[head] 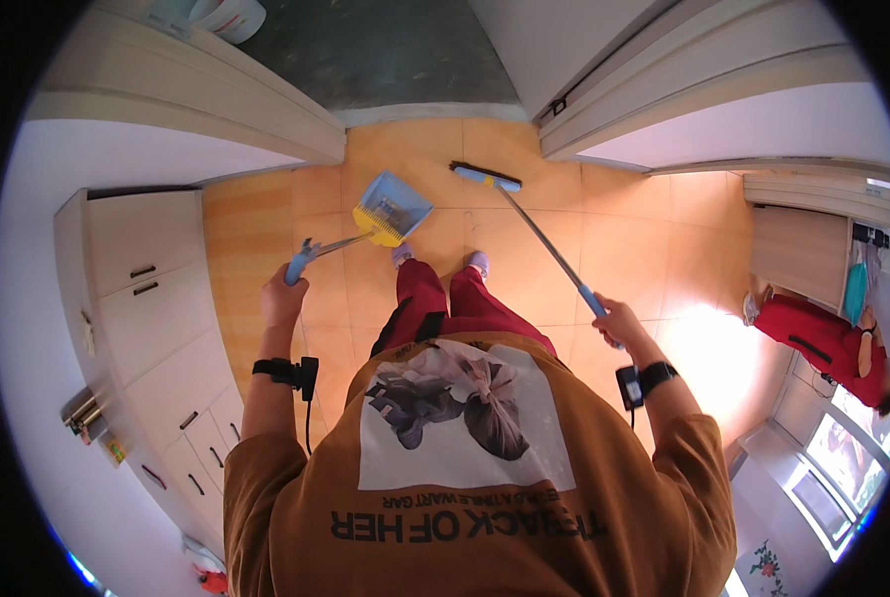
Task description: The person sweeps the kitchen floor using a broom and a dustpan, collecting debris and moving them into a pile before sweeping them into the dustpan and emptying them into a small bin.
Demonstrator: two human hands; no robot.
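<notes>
My left hand grips the blue handle of a long-handled dustpan. Its blue pan with a yellow comb-toothed edge rests by my left foot, and some bits seem to lie inside. In my right hand is the blue grip of a broom with a grey metal pole. The broom's blue head with dark bristles touches the tiled floor ahead, to the right of the dustpan and apart from it.
Orange tiles run to a doorway with a pale threshold and dark floor beyond. A white bucket stands past the left door frame. Left is a light cabinet. A person in red is at the right by a cupboard.
</notes>
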